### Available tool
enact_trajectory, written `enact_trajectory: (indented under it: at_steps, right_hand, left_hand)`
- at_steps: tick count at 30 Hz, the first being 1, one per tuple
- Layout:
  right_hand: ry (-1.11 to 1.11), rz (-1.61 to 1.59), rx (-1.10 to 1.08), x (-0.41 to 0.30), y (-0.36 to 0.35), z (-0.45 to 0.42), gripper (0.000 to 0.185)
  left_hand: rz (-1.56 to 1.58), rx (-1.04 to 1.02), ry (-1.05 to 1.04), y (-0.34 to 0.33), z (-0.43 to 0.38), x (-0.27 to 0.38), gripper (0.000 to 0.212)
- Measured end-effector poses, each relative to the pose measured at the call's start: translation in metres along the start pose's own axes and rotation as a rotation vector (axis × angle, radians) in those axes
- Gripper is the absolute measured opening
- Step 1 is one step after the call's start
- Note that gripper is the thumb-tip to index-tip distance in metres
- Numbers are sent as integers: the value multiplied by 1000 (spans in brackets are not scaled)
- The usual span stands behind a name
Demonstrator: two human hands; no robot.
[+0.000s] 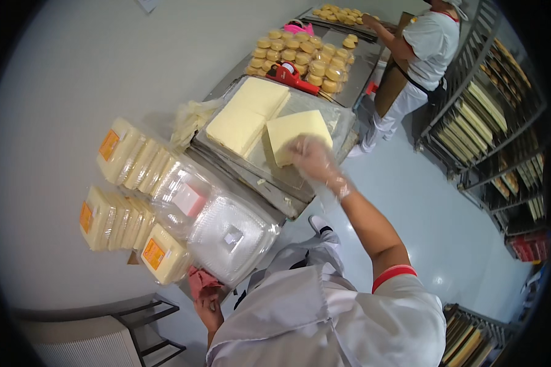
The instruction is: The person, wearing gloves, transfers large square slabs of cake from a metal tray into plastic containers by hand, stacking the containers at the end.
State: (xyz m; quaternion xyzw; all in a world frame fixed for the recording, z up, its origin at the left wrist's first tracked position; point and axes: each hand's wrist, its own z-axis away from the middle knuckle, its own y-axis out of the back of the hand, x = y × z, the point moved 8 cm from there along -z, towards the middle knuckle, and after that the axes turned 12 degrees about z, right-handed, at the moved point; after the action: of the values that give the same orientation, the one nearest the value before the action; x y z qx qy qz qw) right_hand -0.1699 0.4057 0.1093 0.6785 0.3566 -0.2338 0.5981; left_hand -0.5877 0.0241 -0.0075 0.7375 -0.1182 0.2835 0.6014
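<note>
My right hand (310, 158), in a clear plastic glove and blurred, is over the lower edge of a pale yellow square slab (298, 128), perhaps cake; its fingertips' grip cannot be made out. Beside that slab, a larger pale yellow slab (248, 117) lies on a metal tray (275, 165) atop stacked trays. My left hand (209, 309) is low at the table's near corner, its fingers at a crumpled red cloth (202, 282). Between the hands stand clear plastic lids (234, 238) and clear containers with a pink-and-white block (188, 199) on top.
Packed pale slabs (124, 151) stand in rows by the wall. Behind the trays are a red heat-gun-like tool (294, 78) and clear packs of round pastries (298, 50). A co-worker (422, 55) stands at the table's far end. Rolling racks (477, 110) with loaded trays stand at the right.
</note>
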Motion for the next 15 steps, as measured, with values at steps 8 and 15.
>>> enact_trajectory:
  at_steps: [8,15]
  right_hand:
    - [179,596,-379,73,-8,-142,47]
    - [78,442,-708,46,-7,-131,66]
  left_hand:
    - [-19,247,-25,-9,-11,50,18]
    - [115,150,261,-33,-16,64,17]
